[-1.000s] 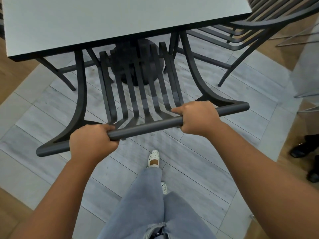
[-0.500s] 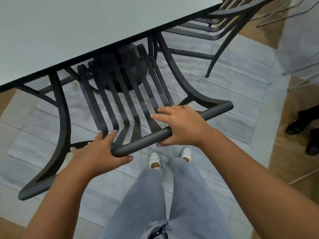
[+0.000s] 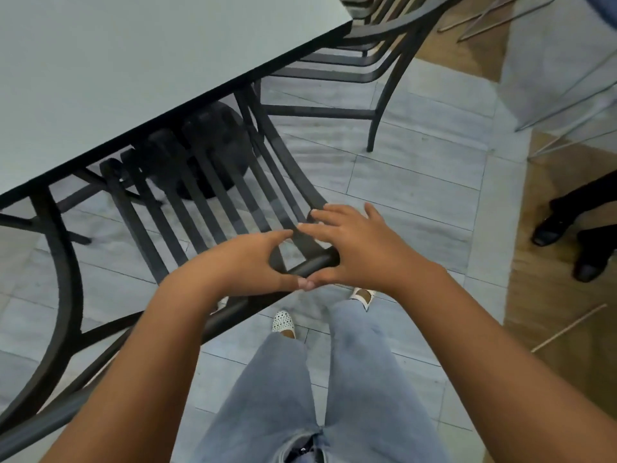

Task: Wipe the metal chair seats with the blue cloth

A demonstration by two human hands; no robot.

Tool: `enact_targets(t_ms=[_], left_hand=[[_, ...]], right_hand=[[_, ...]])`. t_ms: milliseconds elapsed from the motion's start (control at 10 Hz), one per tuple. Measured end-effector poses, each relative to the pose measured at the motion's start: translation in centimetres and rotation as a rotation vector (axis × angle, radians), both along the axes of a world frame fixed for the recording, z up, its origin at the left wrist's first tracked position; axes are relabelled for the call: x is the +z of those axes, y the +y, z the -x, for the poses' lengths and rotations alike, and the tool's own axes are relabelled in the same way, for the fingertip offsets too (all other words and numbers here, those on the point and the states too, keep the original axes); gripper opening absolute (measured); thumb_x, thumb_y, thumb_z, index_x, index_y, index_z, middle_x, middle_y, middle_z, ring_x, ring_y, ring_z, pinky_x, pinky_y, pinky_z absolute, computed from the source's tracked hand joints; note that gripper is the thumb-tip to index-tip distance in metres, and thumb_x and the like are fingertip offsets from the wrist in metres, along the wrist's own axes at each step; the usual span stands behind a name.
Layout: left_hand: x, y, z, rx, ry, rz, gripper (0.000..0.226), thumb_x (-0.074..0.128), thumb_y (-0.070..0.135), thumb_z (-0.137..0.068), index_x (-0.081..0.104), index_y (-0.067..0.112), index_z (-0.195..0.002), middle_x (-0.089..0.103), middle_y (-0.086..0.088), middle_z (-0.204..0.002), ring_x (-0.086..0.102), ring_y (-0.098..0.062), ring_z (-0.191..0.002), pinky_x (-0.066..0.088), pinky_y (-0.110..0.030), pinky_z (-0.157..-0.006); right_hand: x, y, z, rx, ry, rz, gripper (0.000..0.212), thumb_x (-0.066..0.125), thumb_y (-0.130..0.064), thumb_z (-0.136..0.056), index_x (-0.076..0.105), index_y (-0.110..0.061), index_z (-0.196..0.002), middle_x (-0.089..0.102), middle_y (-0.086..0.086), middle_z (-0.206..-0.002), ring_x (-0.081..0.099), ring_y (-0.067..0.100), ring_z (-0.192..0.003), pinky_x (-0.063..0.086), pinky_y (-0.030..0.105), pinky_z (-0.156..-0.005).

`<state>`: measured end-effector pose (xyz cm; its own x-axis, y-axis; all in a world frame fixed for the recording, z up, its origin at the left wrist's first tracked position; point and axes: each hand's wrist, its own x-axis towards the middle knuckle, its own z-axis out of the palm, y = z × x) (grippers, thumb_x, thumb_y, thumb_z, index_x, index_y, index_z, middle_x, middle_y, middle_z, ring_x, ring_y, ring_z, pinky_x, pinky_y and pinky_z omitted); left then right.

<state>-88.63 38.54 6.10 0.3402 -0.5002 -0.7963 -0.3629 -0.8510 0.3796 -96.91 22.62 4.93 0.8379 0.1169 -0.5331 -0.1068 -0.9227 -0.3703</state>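
Nearest: jeans-clad legs (image 3: 334,389) and white dotted shoes (image 3: 283,324) on grey floor tiles (image 3: 417,182). Above these, left hand (image 3: 247,262) and right hand (image 3: 360,252) side by side over the top rail (image 3: 314,264) of the dark metal chair (image 3: 187,202), thumbs nearly meeting under the rail; fingers of both extended and relaxed, not wrapped round the rail, nothing held. Chair back slats running away from the rail toward the seat, tucked under the pale table (image 3: 133,61). Round table base (image 3: 213,152) visible behind the slats. Farther right, a second metal chair (image 3: 364,58) beside the table corner. At far right, another person's dark shoes (image 3: 567,238) on wood flooring. Blue cloth not visible.
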Motion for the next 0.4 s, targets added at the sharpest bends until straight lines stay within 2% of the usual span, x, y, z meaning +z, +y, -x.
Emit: enact_targets(t_ms=[100, 200, 300, 400], left_hand=[[0.2, -3.7, -0.1, 0.038, -0.004, 0.014, 0.084, 0.054, 0.066, -0.077, 0.019, 0.035, -0.147, 0.033, 0.003, -0.15, 0.039, -0.021, -0.132, 0.035, -0.036, -0.104], [0.1, -7.7, 0.0, 0.075, -0.001, 0.025, 0.076, 0.047, 0.065, -0.081, 0.025, 0.033, -0.146, 0.04, -0.001, -0.146, 0.042, -0.022, -0.129, 0.035, -0.036, -0.103], [-0.1, -11.9, 0.2, 0.141, 0.005, 0.036, 0.07, 0.041, 0.064, -0.085, 0.029, 0.029, -0.145, 0.043, -0.001, -0.144, 0.041, -0.02, -0.131, 0.033, -0.037, -0.107], [-0.4, -15.9, -0.1, 0.196, 0.0, 0.057, 0.067, 0.039, 0.062, -0.087, 0.032, 0.027, -0.144, 0.052, 0.0, -0.135, 0.045, -0.018, -0.127, 0.034, -0.037, -0.107]], right_hand=[[0.1, -4.1, 0.4, -0.137, 0.051, -0.035, 0.086, 0.056, -0.067, -0.076, 0.019, -0.038, -0.148, 0.015, -0.005, -0.157, 0.009, 0.016, -0.144, 0.011, 0.051, -0.116], [-0.2, -8.0, 1.1, -0.248, 0.131, -0.109, 0.082, 0.05, -0.066, -0.081, 0.012, -0.039, -0.149, 0.008, -0.005, -0.159, 0.013, 0.019, -0.144, 0.02, 0.043, -0.113], [-0.6, -11.4, 1.7, -0.348, 0.156, -0.194, 0.072, 0.037, -0.064, -0.089, 0.011, -0.037, -0.15, 0.007, -0.004, -0.159, 0.013, 0.018, -0.144, 0.022, 0.038, -0.112], [-0.9, -14.6, 1.8, -0.432, 0.137, -0.225, 0.068, 0.032, -0.062, -0.091, 0.011, -0.034, -0.15, 0.008, -0.003, -0.159, 0.014, 0.019, -0.144, 0.022, 0.038, -0.112]])
